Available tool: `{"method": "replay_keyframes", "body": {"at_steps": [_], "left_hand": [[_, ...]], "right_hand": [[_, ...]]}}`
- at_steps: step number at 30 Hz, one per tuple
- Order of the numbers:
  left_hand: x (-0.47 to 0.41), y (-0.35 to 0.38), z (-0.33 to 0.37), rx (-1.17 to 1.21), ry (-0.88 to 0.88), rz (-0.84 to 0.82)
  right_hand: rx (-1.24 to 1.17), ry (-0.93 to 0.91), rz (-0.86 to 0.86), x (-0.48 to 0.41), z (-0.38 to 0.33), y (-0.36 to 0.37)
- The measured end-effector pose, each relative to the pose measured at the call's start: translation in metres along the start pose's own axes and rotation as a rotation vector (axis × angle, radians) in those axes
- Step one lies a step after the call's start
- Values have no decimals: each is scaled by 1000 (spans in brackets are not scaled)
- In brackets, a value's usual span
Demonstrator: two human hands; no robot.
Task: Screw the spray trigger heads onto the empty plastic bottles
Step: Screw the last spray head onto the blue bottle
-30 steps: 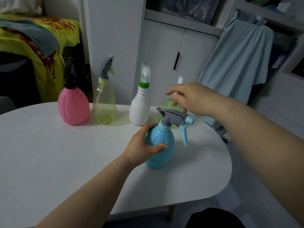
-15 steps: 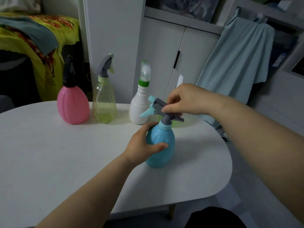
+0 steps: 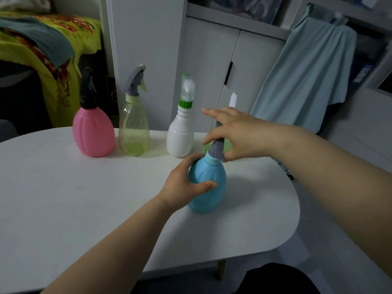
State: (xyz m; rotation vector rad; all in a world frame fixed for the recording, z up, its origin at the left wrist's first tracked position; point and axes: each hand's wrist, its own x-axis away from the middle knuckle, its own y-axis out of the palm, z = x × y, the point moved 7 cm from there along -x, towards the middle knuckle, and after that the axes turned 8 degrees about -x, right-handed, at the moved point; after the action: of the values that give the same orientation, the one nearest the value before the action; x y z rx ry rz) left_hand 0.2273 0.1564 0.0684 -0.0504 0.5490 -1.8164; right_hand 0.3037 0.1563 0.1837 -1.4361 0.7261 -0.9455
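Observation:
A light blue bottle (image 3: 209, 187) stands upright on the white table (image 3: 84, 198), right of centre. My left hand (image 3: 184, 183) wraps around its left side. On the bottle's neck sits a grey trigger head (image 3: 217, 150) with a pale blue collar. My right hand (image 3: 235, 134) grips this head from the right and above, index finger stretched out; its nozzle is hidden under my palm. Behind stand a pink bottle (image 3: 93, 132) with a black head, a clear yellow-green bottle (image 3: 133, 128) with a grey head, and a white bottle (image 3: 180, 134) with a green-ringed clear cap.
A green bottle (image 3: 206, 146) is mostly hidden behind my right hand. The table's rounded right edge (image 3: 297, 209) lies close to the blue bottle. White cabinet doors (image 3: 212, 71), a hanging pale blue garment (image 3: 307, 77) and a yellow cloth (image 3: 63, 60) are behind the table.
The trigger head has turned: its nozzle pointed right, then left, and is now hidden under my right hand. My left hand has stayed on the blue bottle.

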Motion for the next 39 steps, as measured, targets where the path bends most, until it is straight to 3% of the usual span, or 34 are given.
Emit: {"method": "replay_keyframes", "body": {"at_steps": [9, 14, 20, 24, 26, 29, 31, 33, 36, 39], "left_hand": [[-2, 2, 0, -6, -3, -17], [-3, 1, -2, -4, -8, -7], [-4, 3, -1, -13, -12, -6], [-3, 3, 1, -33, 5, 34], [-2, 3, 2, -35, 21, 57], [-2, 2, 2, -43, 17, 57], [-2, 2, 2, -55, 21, 51], [-2, 2, 4, -64, 23, 41], [-2, 4, 5, -84, 17, -8], [-4, 5, 5, -111, 6, -91]], "right_hand": [[111, 101, 211, -7, 3, -11], [151, 85, 234, -10, 0, -12], [105, 112, 260, -6, 2, -10], [-63, 81, 314, 7, 4, -2], [-183, 45, 467, 23, 7, -2], [-458, 50, 992, 72, 13, -3], [-586, 108, 1161, 95, 16, 17], [-716, 201, 1124, 95, 20, 41], [-1068, 378, 779, 63, 30, 79], [-1257, 311, 598, 38, 25, 85]]}}
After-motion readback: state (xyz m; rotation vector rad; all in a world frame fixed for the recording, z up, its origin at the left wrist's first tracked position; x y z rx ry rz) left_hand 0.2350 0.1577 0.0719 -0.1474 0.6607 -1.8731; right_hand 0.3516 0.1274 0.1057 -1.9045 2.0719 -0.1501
